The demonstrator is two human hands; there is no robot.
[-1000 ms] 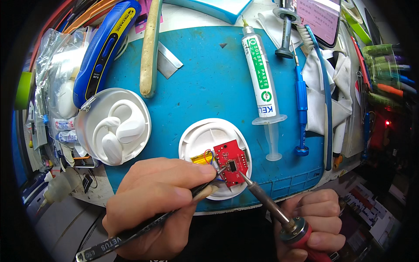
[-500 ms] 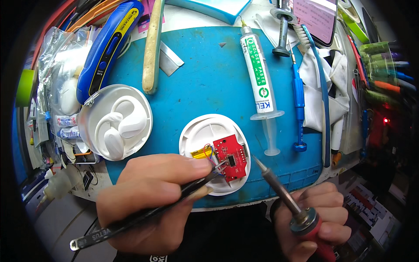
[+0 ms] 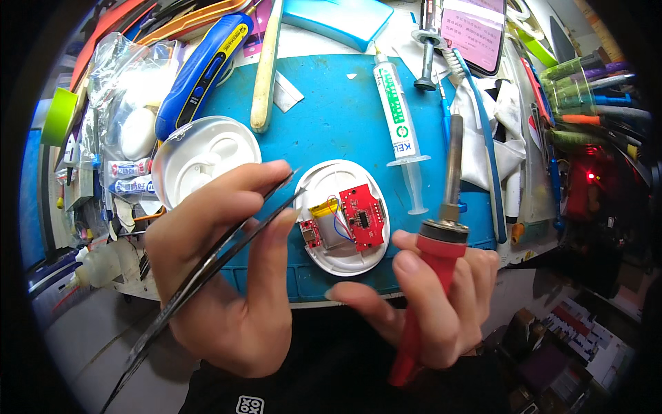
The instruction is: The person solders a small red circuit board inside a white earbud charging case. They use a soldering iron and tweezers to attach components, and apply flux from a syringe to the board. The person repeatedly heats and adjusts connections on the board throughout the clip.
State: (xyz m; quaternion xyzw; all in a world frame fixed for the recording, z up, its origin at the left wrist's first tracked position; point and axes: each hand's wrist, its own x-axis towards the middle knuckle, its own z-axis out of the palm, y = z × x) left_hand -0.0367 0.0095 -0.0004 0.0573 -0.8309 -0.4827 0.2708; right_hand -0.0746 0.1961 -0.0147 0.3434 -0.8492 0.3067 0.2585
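Observation:
Black tweezers (image 3: 207, 261) are in my left hand (image 3: 231, 303), pinched between thumb and fingers, with their tips apart. They point up beside a white oval shell (image 3: 358, 264). Inside the shell lie a red circuit board (image 3: 370, 231) with a small black chip, a silver battery (image 3: 329, 230) with yellow tape, and a smaller red board (image 3: 309, 235) by the rim. Thin red and blue wires run between battery and larger board. To the shell's right, my right hand (image 3: 448, 314) grips a soldering iron (image 3: 439, 252) by its red handle, its metal shaft pointing up, thumb and a fingertip extended.
Left of the shell stands a white round case (image 3: 238, 138), partly behind my left hand. A paste syringe (image 3: 396, 124) lies on the blue mat (image 3: 324, 103). Further back are a blue cutter-like tool (image 3: 203, 76), a wooden-looking stick (image 3: 265, 76) and a phone (image 3: 474, 31); a blue-handled brush (image 3: 486, 131) lies right.
The tweezers have lifted off the red board and their tips have spread. My right hand has moved up and left, turning the soldering iron upright. The view has shifted slightly.

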